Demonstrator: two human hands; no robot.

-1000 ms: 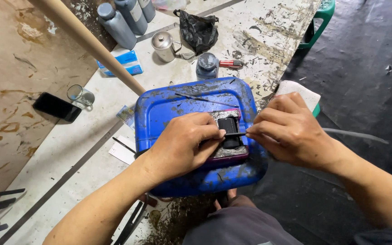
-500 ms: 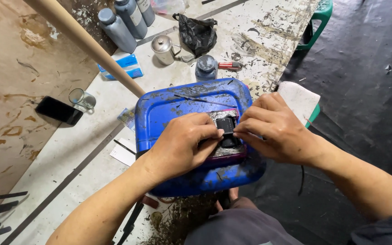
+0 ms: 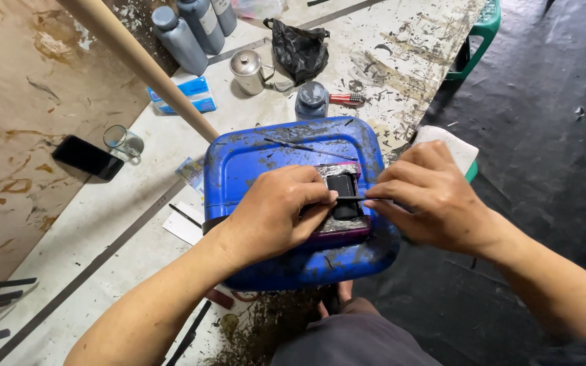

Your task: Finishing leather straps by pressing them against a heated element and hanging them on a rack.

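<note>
Small, black, ink-stained boxy cartridge (image 3: 342, 196) on upturned blue plastic tub (image 3: 252, 159), judged light, rigid, slippery; steadied by left hand (image 3: 276, 213) clamped around its side, right hand (image 3: 428, 196) pinching thin dark metal rod (image 3: 350, 198) laid across it

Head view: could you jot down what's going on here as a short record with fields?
Work surface: blue plastic stool, smeared black
Piece worked on: small black cartridge-like block in a magenta-edged holder, on the stool
Left hand: pressing down on the holder beside the block
Right hand: pinching a thin dark rod laid across the block
Nearby: grey bottles, metal pot, black bag, red-handled screwdriver, phone, glass
</note>
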